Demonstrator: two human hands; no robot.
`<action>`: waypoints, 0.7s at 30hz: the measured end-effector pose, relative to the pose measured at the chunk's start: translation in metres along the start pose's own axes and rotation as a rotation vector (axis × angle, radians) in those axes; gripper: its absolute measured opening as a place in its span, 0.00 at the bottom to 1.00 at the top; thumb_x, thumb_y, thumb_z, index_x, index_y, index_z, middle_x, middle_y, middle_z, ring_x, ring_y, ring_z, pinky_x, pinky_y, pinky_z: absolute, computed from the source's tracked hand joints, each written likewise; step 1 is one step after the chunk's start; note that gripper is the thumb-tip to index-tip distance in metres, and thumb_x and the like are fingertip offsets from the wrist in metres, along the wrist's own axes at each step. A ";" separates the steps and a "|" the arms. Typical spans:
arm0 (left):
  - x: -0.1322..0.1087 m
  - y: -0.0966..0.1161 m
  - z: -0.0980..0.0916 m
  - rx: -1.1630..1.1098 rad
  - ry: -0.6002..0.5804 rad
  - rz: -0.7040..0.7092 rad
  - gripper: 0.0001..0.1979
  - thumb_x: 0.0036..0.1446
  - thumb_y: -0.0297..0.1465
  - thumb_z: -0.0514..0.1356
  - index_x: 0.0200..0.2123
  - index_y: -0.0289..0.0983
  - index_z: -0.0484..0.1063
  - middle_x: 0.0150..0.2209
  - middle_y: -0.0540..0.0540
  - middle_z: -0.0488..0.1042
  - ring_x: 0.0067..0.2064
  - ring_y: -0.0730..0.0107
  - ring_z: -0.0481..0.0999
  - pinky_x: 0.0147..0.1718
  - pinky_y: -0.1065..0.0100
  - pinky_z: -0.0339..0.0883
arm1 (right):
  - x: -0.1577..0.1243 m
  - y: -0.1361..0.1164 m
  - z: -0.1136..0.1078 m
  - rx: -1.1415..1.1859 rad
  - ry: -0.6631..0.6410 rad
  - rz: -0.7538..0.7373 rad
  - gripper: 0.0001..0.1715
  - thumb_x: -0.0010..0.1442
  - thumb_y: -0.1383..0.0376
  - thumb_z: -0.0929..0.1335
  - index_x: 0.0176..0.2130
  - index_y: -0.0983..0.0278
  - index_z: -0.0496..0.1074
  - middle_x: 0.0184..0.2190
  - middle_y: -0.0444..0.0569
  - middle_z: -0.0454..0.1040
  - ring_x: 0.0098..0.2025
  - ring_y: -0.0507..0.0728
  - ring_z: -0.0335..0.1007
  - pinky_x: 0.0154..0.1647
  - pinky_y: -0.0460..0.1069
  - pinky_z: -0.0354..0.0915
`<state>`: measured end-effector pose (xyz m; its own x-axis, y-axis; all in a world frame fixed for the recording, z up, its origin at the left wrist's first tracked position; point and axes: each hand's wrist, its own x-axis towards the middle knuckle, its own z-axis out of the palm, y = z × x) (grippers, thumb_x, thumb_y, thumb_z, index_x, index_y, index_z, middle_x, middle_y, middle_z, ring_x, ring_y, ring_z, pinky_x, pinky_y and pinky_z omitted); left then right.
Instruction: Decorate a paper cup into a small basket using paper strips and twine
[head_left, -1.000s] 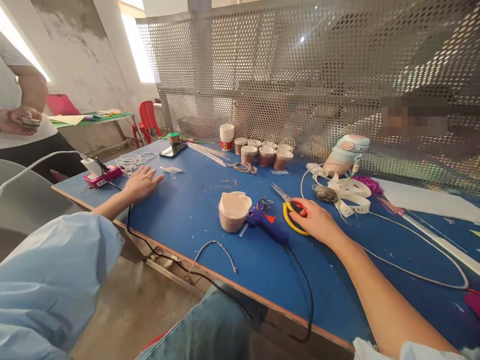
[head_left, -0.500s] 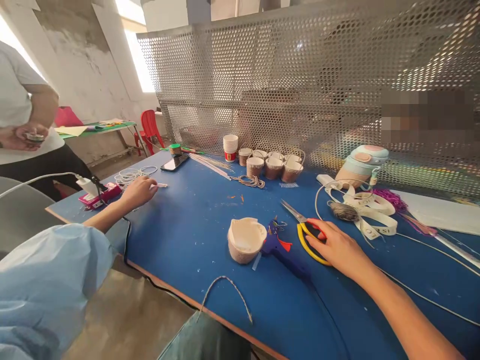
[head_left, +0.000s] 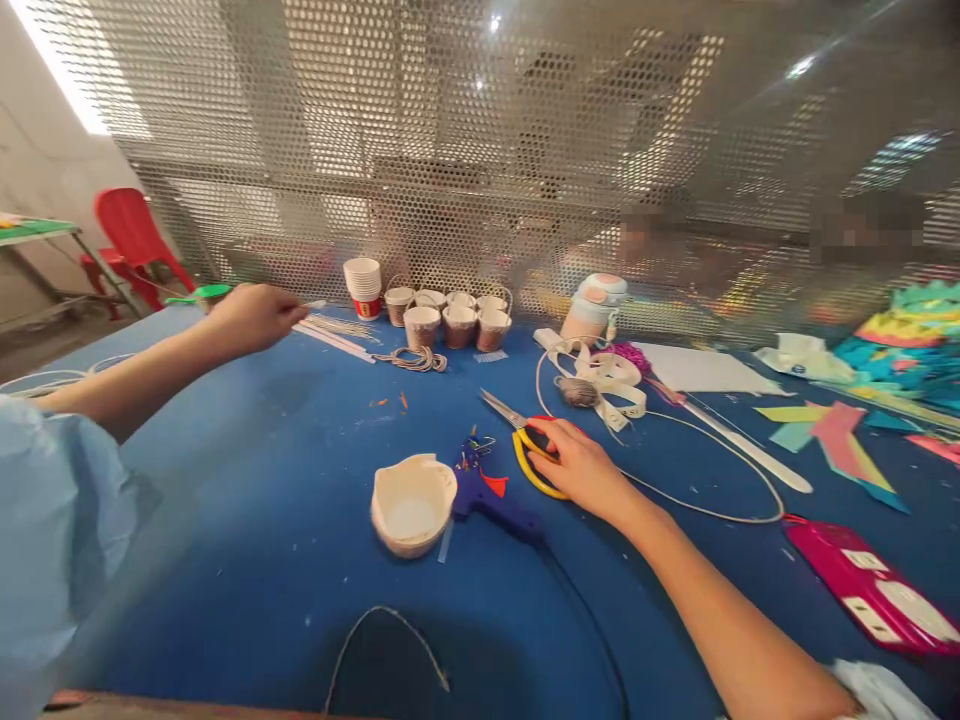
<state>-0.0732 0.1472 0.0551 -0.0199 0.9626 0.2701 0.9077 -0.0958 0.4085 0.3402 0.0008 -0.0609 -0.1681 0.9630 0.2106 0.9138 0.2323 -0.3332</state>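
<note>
My left hand [head_left: 255, 318] reaches over the far left of the table, fingers pinched on a small pale strip [head_left: 313, 304] whose kind I cannot make out. My right hand [head_left: 574, 460] rests on the red and yellow handles of the scissors [head_left: 534, 440], which lie on the table with the blades pointing away to the left. Left of the scissors lies a blue glue gun [head_left: 499, 507], its nozzle end beside a cup wrapped in pale material [head_left: 412, 505]. A short piece of cord [head_left: 386, 610] curves near the front edge.
Several small brown-and-white cups [head_left: 459, 326], a stack of paper cups [head_left: 363, 288] and coiled cord [head_left: 412, 359] stand before the perforated metal screen [head_left: 450, 150]. Rightward are a bottle [head_left: 592, 310], printed ribbon [head_left: 619, 385], yarn [head_left: 577, 390] and a pink power strip [head_left: 870, 590].
The view has turned right, bringing the pink power strip and coloured pieces into sight. My left hand has moved toward the back of the table with the pale strip. My right hand stays on the scissors.
</note>
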 end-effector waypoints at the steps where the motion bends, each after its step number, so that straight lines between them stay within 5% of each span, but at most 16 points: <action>1: 0.004 0.029 0.009 -0.056 -0.066 0.069 0.12 0.54 0.33 0.61 0.20 0.36 0.71 0.22 0.49 0.68 0.42 0.57 0.73 0.46 0.61 0.61 | -0.001 0.000 0.000 0.001 -0.006 0.003 0.24 0.58 0.64 0.65 0.54 0.60 0.67 0.50 0.53 0.72 0.45 0.61 0.72 0.49 0.56 0.67; 5: 0.007 0.139 0.060 -0.366 -0.320 0.250 0.10 0.53 0.34 0.63 0.22 0.36 0.73 0.19 0.48 0.71 0.27 0.66 0.74 0.32 0.64 0.66 | -0.003 -0.003 -0.004 0.009 -0.026 0.010 0.24 0.59 0.66 0.66 0.55 0.61 0.67 0.50 0.53 0.72 0.45 0.59 0.72 0.48 0.54 0.67; 7: 0.003 0.182 0.088 -0.738 -0.491 0.201 0.02 0.52 0.28 0.63 0.28 0.35 0.75 0.22 0.46 0.72 0.27 0.66 0.75 0.32 0.62 0.68 | -0.004 -0.004 -0.005 0.012 -0.032 0.010 0.24 0.59 0.66 0.66 0.55 0.61 0.66 0.49 0.53 0.72 0.44 0.58 0.72 0.47 0.53 0.68; 10: -0.002 0.222 0.122 -0.831 -0.582 0.197 0.16 0.48 0.23 0.65 0.43 0.34 0.74 0.26 0.45 0.75 0.31 0.65 0.76 0.35 0.62 0.70 | -0.004 -0.005 -0.007 0.008 -0.037 0.012 0.25 0.59 0.67 0.67 0.56 0.62 0.66 0.49 0.53 0.72 0.42 0.57 0.72 0.47 0.53 0.68; 15: -0.003 0.224 0.136 -0.821 -0.659 0.185 0.37 0.45 0.23 0.65 0.60 0.36 0.61 0.37 0.42 0.77 0.35 0.66 0.76 0.35 0.63 0.71 | -0.004 -0.004 -0.007 -0.004 -0.030 0.004 0.25 0.59 0.67 0.67 0.56 0.62 0.66 0.50 0.53 0.72 0.43 0.57 0.72 0.46 0.52 0.68; 21: -0.023 0.170 0.094 -0.709 -0.664 0.211 0.25 0.46 0.27 0.65 0.50 0.35 0.71 0.43 0.42 0.76 0.41 0.65 0.75 0.37 0.66 0.68 | -0.005 -0.007 -0.006 -0.001 -0.038 0.001 0.25 0.60 0.68 0.66 0.56 0.64 0.65 0.53 0.55 0.71 0.49 0.60 0.70 0.49 0.53 0.67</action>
<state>0.1206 0.1326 0.0366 0.5480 0.8345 -0.0573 0.4012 -0.2021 0.8934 0.3373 -0.0065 -0.0542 -0.1809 0.9677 0.1757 0.9144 0.2313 -0.3323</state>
